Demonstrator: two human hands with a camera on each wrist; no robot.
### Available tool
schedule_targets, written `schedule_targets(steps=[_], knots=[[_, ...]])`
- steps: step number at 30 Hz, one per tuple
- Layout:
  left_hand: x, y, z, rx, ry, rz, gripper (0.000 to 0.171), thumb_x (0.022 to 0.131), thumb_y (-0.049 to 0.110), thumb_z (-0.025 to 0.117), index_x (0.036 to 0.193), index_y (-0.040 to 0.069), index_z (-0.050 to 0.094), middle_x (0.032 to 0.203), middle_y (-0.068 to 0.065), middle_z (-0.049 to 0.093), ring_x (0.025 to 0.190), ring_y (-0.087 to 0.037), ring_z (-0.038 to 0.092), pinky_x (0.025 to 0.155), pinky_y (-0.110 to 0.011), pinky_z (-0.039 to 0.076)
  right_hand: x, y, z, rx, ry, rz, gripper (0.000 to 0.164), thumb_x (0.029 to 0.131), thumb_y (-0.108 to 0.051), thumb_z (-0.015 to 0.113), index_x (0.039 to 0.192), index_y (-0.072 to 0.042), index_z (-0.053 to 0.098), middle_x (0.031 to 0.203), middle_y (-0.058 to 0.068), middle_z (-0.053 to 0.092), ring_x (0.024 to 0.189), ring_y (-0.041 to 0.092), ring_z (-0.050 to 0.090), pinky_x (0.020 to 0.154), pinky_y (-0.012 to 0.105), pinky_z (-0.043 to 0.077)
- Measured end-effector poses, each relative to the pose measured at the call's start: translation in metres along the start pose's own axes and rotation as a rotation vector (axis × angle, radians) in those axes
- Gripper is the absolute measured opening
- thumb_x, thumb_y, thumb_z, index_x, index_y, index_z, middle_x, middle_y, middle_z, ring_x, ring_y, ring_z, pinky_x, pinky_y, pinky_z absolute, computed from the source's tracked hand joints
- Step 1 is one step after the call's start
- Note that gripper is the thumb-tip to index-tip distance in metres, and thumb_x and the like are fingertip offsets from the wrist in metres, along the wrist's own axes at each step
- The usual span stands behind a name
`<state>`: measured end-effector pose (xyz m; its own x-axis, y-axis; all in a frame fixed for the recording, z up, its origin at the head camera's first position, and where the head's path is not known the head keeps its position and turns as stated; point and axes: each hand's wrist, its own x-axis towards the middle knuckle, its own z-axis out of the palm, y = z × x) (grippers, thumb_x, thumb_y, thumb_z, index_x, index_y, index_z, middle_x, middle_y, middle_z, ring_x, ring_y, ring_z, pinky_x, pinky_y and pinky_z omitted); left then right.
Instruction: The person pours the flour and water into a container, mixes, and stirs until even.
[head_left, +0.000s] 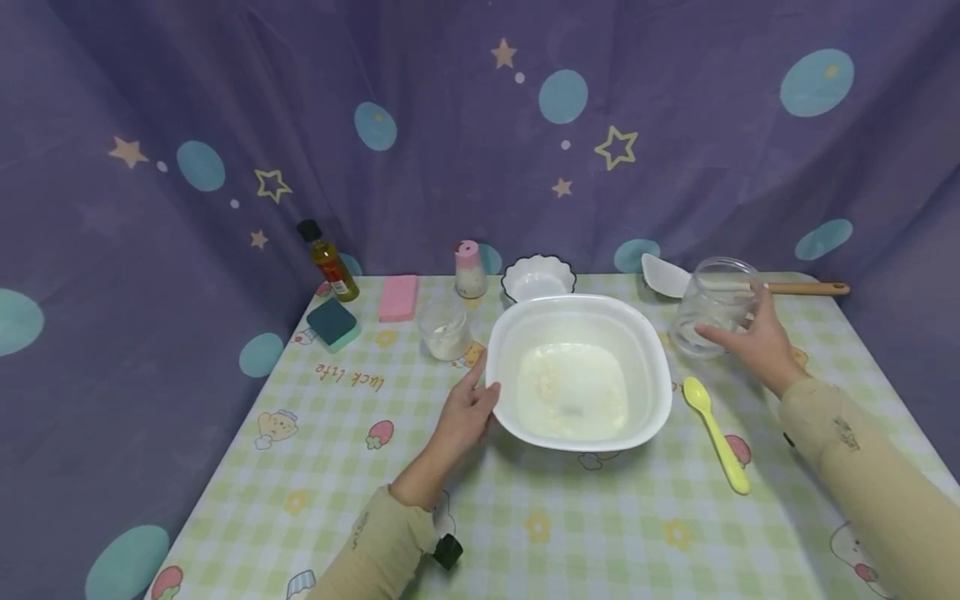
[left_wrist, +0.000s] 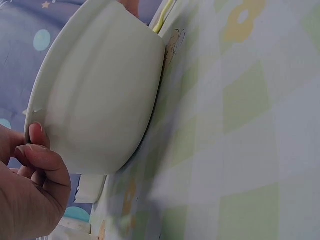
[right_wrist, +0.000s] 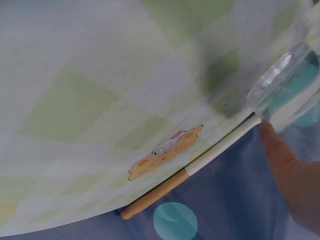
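Observation:
A white basin (head_left: 577,317) stands mid-table with pale, whitish liquid (head_left: 581,392) and small clumps in its bottom. My left hand (head_left: 467,410) pinches its left rim; the left wrist view shows the fingers (left_wrist: 42,160) curled at that edge. To the right of the basin, my right hand (head_left: 757,342) holds a clear jar (head_left: 708,304), thumb in front and fingers along its right side. Only a finger (right_wrist: 280,150) and part of the jar (right_wrist: 280,75) show in the right wrist view. Between the basin and my right arm lies a yellow spoon (head_left: 716,437).
Behind the jar lies a white spatula (head_left: 663,275) with a wooden handle (head_left: 810,289). A scalloped bowl (head_left: 538,279), pink-topped shaker (head_left: 470,271) and small clear cup (head_left: 446,333) stand behind the basin. Farther left are a pink block (head_left: 398,298), a sponge (head_left: 333,324) and an oil bottle (head_left: 330,262).

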<state>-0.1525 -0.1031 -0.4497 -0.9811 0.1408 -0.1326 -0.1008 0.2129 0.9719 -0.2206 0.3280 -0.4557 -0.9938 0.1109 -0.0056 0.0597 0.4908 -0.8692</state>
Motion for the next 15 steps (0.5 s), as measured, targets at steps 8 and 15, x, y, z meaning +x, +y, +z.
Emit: schedule_targets(steps=[8,15], knots=[[0.001,0.000,-0.001,-0.012,-0.006,-0.006,0.060,0.103,0.020,0.051,0.156,0.027,0.025,0.066,-0.018,0.058,0.040,-0.011,0.041,0.041,-0.023,0.037,-0.037,0.007,-0.013,-0.054,-0.073,0.067,0.113,0.091,-0.043,0.067,0.152,-0.009,-0.022,0.152,0.036,0.014,0.127,0.057,0.034,0.094,0.057,0.043],[0.001,0.000,-0.001,0.001,-0.006,-0.027,0.060,0.103,0.022,0.051,0.155,0.032,0.024,0.065,-0.008,0.060,0.041,-0.011,0.041,0.041,-0.023,0.037,-0.074,0.013,-0.012,-0.079,-0.261,0.102,0.084,0.097,-0.035,0.061,0.150,0.011,0.014,0.138,0.039,0.034,0.116,0.050,0.049,0.073,0.030,0.055]])
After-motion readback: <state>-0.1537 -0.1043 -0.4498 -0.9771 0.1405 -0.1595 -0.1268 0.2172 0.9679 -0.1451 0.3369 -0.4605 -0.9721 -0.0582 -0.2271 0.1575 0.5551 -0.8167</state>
